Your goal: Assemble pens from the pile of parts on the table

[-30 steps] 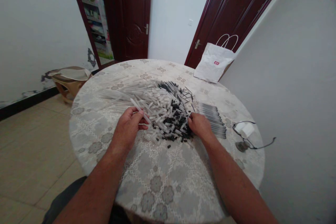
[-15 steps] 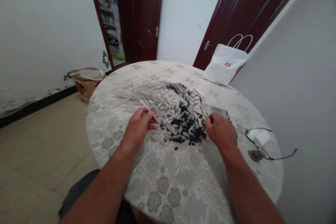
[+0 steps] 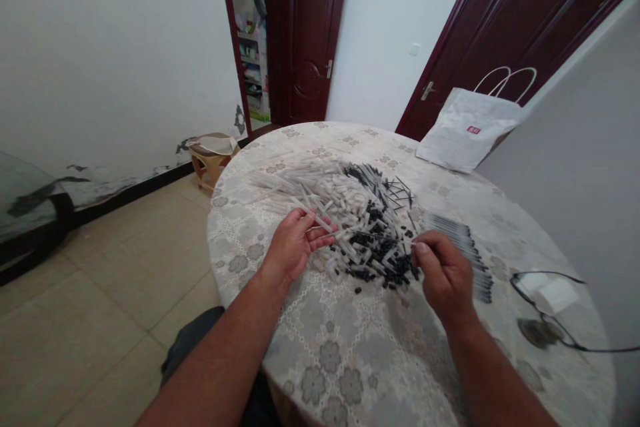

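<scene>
My left hand (image 3: 294,244) is closed on a translucent white pen barrel (image 3: 301,205), its thumb on top and the other fingers partly spread beneath. My right hand (image 3: 445,275) pinches one end of a thin, dark pen refill (image 3: 381,236), which points left toward my left fingers. Whether the refill's far tip touches the barrel I cannot make out. Under and between both hands lies a heap of white tube pieces (image 3: 345,195), small black plugs (image 3: 397,271) and dark refills (image 3: 373,177). Beside my right hand is a row of similar pens (image 3: 463,247).
A round table with a patterned cloth (image 3: 320,373) carries everything. Eyeglasses (image 3: 543,317), a white block (image 3: 556,295) and a round dark object (image 3: 539,332) lie at the right. A white paper bag (image 3: 467,127) stands at the back right. A stool (image 3: 213,157) is beyond the left edge.
My right hand has come away from beside the row of pens, and a refill now shows stretched from it toward my left hand. The whole view has shifted, so things sit farther right.
</scene>
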A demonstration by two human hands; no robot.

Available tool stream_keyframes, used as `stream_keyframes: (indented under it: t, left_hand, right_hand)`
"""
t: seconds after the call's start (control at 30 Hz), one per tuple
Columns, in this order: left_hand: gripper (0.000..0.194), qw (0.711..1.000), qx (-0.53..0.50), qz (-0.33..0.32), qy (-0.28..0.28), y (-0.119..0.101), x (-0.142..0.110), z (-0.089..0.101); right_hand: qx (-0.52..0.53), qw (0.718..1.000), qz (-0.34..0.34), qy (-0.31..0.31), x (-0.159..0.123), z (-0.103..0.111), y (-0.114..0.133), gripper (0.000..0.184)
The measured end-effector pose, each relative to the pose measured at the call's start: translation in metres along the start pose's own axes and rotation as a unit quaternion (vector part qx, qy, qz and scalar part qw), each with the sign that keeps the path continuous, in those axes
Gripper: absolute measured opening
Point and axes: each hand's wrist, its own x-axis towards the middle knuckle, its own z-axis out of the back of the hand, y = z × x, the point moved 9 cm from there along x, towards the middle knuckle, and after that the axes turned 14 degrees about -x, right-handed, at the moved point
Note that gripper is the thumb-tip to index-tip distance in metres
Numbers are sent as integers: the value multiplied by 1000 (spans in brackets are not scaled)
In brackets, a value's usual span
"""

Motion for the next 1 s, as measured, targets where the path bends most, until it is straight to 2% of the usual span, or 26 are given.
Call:
stream_keyframes:
  t: [0.17,0.5,0.77,1.0]
  left_hand:
    - [19,1000,-7,23,1,4,-3,-2]
    - [23,999,-25,38,22,13,-6,-10]
    - [19,998,-57,22,21,8,-5,-11]
    - [19,998,-65,26,8,4,-7,-10]
  right_hand:
    - [40,999,4,20,-3,-12,7,17]
    - [28,999,16,21,-5,-16,9,15]
    - [-35,997,63,-12,-4,-13,29,11]
    - [-29,998,51,-30,-4,-11,24,9]
